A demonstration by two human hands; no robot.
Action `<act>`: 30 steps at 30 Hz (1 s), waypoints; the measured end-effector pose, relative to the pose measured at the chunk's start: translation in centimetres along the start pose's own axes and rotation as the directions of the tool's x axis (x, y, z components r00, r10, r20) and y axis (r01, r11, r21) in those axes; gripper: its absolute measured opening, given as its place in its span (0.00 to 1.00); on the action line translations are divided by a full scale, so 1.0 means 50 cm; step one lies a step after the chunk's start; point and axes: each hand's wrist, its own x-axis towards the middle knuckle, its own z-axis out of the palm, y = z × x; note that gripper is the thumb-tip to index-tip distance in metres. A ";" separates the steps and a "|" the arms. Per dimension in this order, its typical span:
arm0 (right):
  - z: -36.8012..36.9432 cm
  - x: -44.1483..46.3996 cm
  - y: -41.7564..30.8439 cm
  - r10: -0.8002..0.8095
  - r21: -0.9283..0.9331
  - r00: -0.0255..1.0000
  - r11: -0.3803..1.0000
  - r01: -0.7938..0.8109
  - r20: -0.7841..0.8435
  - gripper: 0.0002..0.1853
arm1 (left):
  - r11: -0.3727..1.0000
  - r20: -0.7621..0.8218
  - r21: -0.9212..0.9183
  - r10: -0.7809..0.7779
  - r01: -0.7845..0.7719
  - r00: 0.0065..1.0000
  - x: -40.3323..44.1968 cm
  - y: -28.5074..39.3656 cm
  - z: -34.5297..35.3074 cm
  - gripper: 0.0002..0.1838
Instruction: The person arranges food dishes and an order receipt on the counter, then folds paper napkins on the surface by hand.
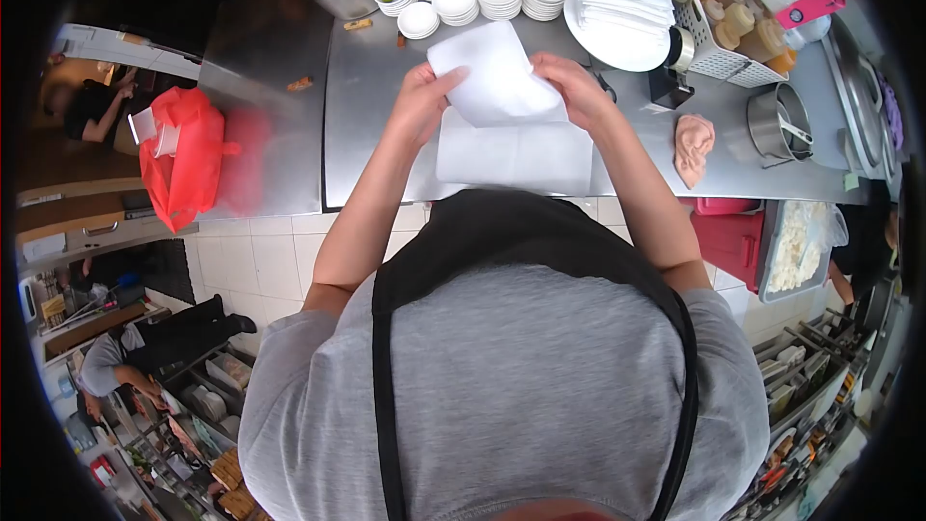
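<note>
A white paper napkin [497, 72] is held up between my two hands over the steel counter [371, 150]. My left hand [424, 101] pinches its left edge, thumb on top. At the right edge, the fingers of my right hand [574, 89] are closed on the same sheet. Under it, near the counter's front edge, lies another white sheet [516, 162], flat and creased. Beyond my right hand, a stack of folded white napkins [625, 2] rests on a white plate [603, 56].
Stacked white bowls [453, 5] and a pot of limes [338, 0] stand at the back. On the right are a basket of bottles [723, 48], a crumpled pink cloth [693, 147] and a steel pot [779, 125]. A red bag [183, 159] sits left. Other people work nearby.
</note>
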 end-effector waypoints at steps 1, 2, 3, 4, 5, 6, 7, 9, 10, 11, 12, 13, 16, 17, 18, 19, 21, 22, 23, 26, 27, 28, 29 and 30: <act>0.021 -0.012 -0.017 0.000 0.000 1.000 1.000 0.000 0.001 0.15 | 1.000 -0.076 -0.003 0.002 -0.002 0.997 -0.002 0.005 0.010 0.12; 0.042 -0.029 -0.036 0.014 0.119 0.998 0.993 -0.006 -0.066 0.17 | 1.000 -0.077 -0.002 0.001 -0.001 0.997 -0.002 0.009 0.009 0.12; 0.056 -0.041 -0.049 0.035 0.237 0.991 0.972 -0.003 -0.133 0.18 | 0.994 -0.106 -0.106 -0.003 -0.008 0.994 0.002 0.013 0.006 0.13; 0.048 -0.042 -0.042 0.036 0.237 0.990 0.971 -0.003 -0.134 0.18 | 0.978 -0.134 -0.210 -0.011 -0.017 0.991 0.006 0.015 0.002 0.14; 0.033 -0.039 -0.032 -0.015 0.133 0.995 0.991 0.029 -0.102 0.19 | 0.978 -0.134 -0.210 -0.012 -0.016 0.991 0.007 0.015 -0.003 0.14; 0.025 -0.039 -0.026 -0.063 0.029 0.996 0.997 0.065 -0.064 0.20 | 0.965 -0.170 -0.258 -0.008 -0.037 0.985 0.008 0.013 -0.010 0.15; 0.026 -0.041 -0.025 -0.062 0.031 0.996 0.997 0.064 -0.064 0.20 | 0.951 -0.207 -0.305 -0.006 -0.059 0.978 0.011 0.011 -0.021 0.16; 0.031 -0.051 -0.027 -0.115 -0.095 0.984 0.990 0.103 -0.133 0.20 | 0.958 -0.191 -0.283 -0.015 -0.040 0.981 0.017 -0.005 -0.041 0.23; 0.036 -0.056 -0.029 -0.115 -0.093 0.984 0.990 0.103 -0.136 0.20 | 0.994 -0.314 -0.044 0.086 -0.105 0.946 0.011 -0.007 -0.032 0.23; 0.045 -0.059 -0.033 -0.149 -0.087 0.971 0.987 0.135 -0.185 0.20 | 0.970 -0.405 0.202 0.210 -0.137 0.890 0.003 -0.008 -0.023 0.23; 0.055 -0.062 -0.037 -0.182 -0.082 0.955 0.982 0.167 -0.233 0.19 | 0.970 -0.405 0.202 0.208 -0.135 0.891 -0.008 -0.006 -0.012 0.23; 0.067 -0.066 -0.041 -0.181 -0.081 0.955 0.983 0.166 -0.234 0.19 | 0.890 -0.250 0.391 0.347 -0.234 0.904 -0.023 -0.002 0.001 0.22; 0.104 -0.073 -0.045 -0.250 -0.086 0.937 0.968 0.236 -0.245 0.19 | 0.761 0.006 0.558 0.395 -0.330 0.919 -0.068 0.004 0.066 0.17; 0.116 -0.073 -0.044 -0.271 -0.031 0.932 0.962 0.271 -0.241 0.20 | 0.754 0.081 0.572 0.342 -0.324 0.936 -0.079 0.006 0.089 0.14; 0.127 -0.073 -0.044 -0.292 0.025 0.926 0.952 0.306 -0.239 0.21 | 0.718 0.083 0.605 0.374 -0.345 0.924 -0.084 0.008 0.105 0.14; 0.137 -0.074 -0.047 -0.290 0.025 0.927 0.952 0.304 -0.237 0.21 | 0.718 0.080 0.605 0.374 -0.343 0.924 -0.081 0.005 0.101 0.14; 0.149 -0.077 -0.054 -0.324 0.070 0.912 0.933 0.352 -0.253 0.21 | 0.830 -0.037 0.502 0.302 -0.244 0.953 -0.071 0.000 0.094 0.13; 0.150 -0.075 -0.052 -0.322 0.071 0.912 0.934 0.350 -0.253 0.21 | 0.831 -0.038 0.501 0.301 -0.242 0.953 -0.070 0.002 0.094 0.13; 0.150 -0.073 -0.051 -0.332 0.032 0.911 0.936 0.350 -0.243 0.21 | 0.840 -0.056 0.490 0.295 -0.231 0.954 -0.070 0.007 0.096 0.13; 0.159 -0.069 -0.042 -0.367 -0.062 0.898 0.930 0.363 -0.243 0.21 | 0.844 -0.074 0.484 0.301 -0.229 0.951 -0.072 0.005 0.100 0.12; 0.161 -0.068 -0.039 -0.396 -0.118 0.883 0.918 0.378 -0.252 0.21 | 0.838 -0.072 0.489 0.314 -0.241 0.947 -0.072 0.004 0.101 0.12; 0.160 -0.064 -0.035 -0.395 -0.117 0.883 0.919 0.377 -0.252 0.21 | 0.838 -0.072 0.489 0.314 -0.240 0.947 -0.071 0.003 0.101 0.12; 0.158 -0.060 -0.030 -0.422 -0.133 0.871 0.907 0.401 -0.252 0.21 | 0.839 -0.076 0.492 0.306 -0.232 0.949 -0.071 0.002 0.101 0.11; 0.157 -0.057 -0.026 -0.448 -0.148 0.858 0.894 0.423 -0.252 0.21 | 0.840 -0.080 0.495 0.299 -0.222 0.951 -0.071 0.001 0.101 0.11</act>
